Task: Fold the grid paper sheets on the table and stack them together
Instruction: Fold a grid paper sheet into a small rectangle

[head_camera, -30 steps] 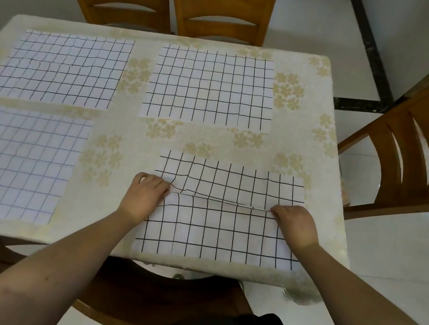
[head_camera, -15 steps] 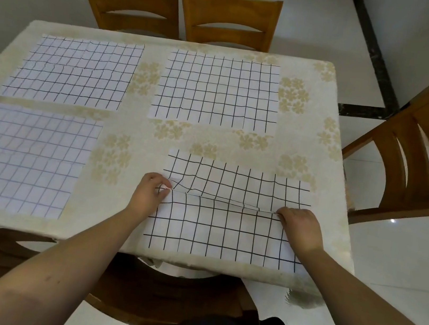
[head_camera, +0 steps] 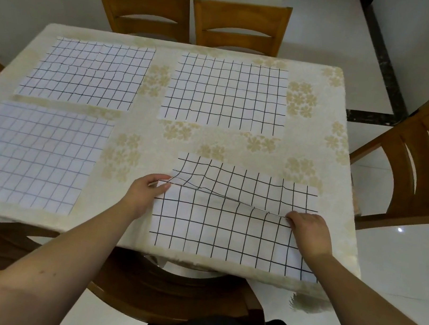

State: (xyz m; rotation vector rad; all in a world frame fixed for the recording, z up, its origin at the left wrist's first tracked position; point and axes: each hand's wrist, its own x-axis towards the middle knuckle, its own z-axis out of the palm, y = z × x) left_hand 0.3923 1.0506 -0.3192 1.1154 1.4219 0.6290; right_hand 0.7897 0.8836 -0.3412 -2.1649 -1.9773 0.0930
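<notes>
A grid paper sheet (head_camera: 228,228) lies at the table's near right, creased across its middle into a raised ridge. My left hand (head_camera: 144,193) pinches the ridge at its left end and my right hand (head_camera: 307,229) pinches it at the right end. The far half of this sheet lies wavy on the cloth. Three more grid sheets lie flat: one at the far left (head_camera: 87,72), one at the far middle (head_camera: 226,94), and a fainter one at the near left (head_camera: 28,154).
The table (head_camera: 139,134) has a cream floral cloth. Two wooden chairs (head_camera: 193,20) stand at the far side, another chair (head_camera: 423,171) at the right, and a chair back (head_camera: 161,288) sits just below the near edge.
Both hands have drawn the middle fold of the near right sheet a little higher and toward me. The camera view shifted slightly left and down.
</notes>
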